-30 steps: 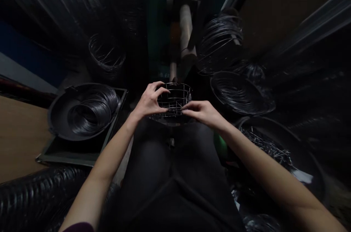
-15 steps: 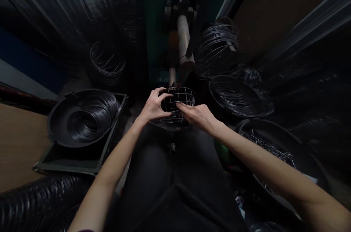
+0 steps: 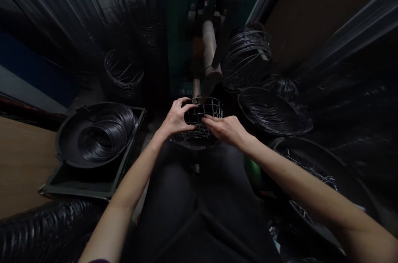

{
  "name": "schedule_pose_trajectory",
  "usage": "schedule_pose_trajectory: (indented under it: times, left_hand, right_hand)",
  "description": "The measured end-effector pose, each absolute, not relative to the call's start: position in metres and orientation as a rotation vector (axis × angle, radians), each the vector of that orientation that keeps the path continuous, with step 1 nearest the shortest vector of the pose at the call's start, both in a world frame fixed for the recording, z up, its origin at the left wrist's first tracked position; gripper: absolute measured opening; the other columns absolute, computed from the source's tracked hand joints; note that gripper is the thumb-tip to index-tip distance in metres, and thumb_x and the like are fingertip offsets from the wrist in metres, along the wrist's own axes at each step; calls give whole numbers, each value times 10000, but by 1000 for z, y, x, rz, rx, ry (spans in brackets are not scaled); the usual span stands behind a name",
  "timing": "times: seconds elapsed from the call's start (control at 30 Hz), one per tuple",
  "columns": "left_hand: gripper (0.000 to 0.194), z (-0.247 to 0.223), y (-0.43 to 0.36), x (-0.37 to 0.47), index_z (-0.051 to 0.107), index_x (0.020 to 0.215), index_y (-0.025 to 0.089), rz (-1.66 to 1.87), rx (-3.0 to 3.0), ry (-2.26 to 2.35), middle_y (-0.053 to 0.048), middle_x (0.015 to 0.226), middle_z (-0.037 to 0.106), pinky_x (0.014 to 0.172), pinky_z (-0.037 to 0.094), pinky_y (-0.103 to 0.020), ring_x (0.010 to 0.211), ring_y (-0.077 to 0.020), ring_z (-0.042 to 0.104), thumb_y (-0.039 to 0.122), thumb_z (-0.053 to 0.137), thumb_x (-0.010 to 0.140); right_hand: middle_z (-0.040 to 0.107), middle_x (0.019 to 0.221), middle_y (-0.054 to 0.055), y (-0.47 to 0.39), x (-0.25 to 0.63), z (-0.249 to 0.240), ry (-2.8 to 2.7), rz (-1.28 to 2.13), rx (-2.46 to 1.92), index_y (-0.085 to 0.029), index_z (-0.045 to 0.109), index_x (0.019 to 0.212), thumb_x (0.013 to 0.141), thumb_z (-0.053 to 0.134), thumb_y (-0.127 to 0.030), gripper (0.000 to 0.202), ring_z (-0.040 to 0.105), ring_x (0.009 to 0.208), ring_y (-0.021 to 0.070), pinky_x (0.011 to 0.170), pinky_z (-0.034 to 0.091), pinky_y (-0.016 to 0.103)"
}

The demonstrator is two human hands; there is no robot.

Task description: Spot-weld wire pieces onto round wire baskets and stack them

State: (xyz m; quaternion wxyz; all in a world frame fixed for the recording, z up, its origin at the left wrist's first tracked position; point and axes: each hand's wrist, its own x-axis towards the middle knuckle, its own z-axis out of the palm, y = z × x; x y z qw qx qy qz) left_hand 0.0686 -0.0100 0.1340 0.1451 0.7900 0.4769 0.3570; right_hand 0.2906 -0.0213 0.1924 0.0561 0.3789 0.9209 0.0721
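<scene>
A round wire basket (image 3: 211,107) of thin metal rods sits at the middle, at the lower end of a machine with a pale cylindrical arm (image 3: 209,41). My left hand (image 3: 175,120) grips the basket's left side, thumb below and fingers above. On the right side, my right hand (image 3: 226,128) has its fingers pressed together at the basket's wires. Whether a small piece is between those fingertips is too dark to tell.
At the left, a black basin (image 3: 66,142) with wire rings (image 3: 104,136) rests on a metal-framed stand (image 3: 74,190). Wire rings (image 3: 261,107) fill another basin at the right, below a bundle of wire hoops (image 3: 245,55). Nearer stands a basin (image 3: 323,155) with metal pieces.
The view has shifted slightly, so the surroundings sit a little lower and to the right. Both hands keep nearly the same hold on the basket.
</scene>
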Motion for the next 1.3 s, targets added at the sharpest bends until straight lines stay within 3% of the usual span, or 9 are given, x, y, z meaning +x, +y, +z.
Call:
schedule_pose_trajectory:
  times: [0.2,0.4,0.63,1.0,1.2,1.3]
  left_hand:
    - [663,137,-3,67,625,1218,231,1008,2258,1385,-121,1350,476,1106,427,-517,1297,-339,470,286,856,599]
    - [687,135,3,65,639,1196,218,1024,2224,1345,-110,1281,522,1098,440,-489,1248,-315,513,366,880,569]
    - [673,138,22,64,644,1174,229,1013,2170,1396,-93,1289,507,1113,431,-487,1261,-312,509,352,886,558]
    - [693,146,54,52,647,1183,197,1018,2153,1397,-102,1273,520,1111,424,-464,1233,-303,535,348,891,553]
    - [656,146,63,53,633,1149,185,1063,2170,1393,-96,1213,582,1087,439,-466,1201,-299,545,354,873,563]
    - [798,143,60,50,582,1251,183,1106,2120,1368,-114,1293,583,1119,404,-478,1250,-317,522,399,887,545]
  right_hand:
    - [659,1312,66,-14,287,193,2826,197,1195,-237,654,1249,981,382,-228,382,708,773,188,518,342,278]
    - [656,1320,52,-14,295,185,2886,137,1294,-261,610,1323,992,409,-258,387,698,838,179,531,338,257]
    - [685,1113,64,1,300,170,2968,184,1671,-210,699,1046,970,489,-300,241,619,768,133,526,300,243]
    - [616,980,46,34,289,170,3014,-20,1846,-218,692,968,926,579,-336,169,549,756,143,563,307,242]
    - [634,959,54,48,291,167,3056,-102,1934,-213,694,1007,873,646,-326,181,581,777,170,607,380,255]
    - [654,954,73,53,301,174,3115,-132,1946,-184,705,999,867,646,-309,191,608,803,188,673,434,279]
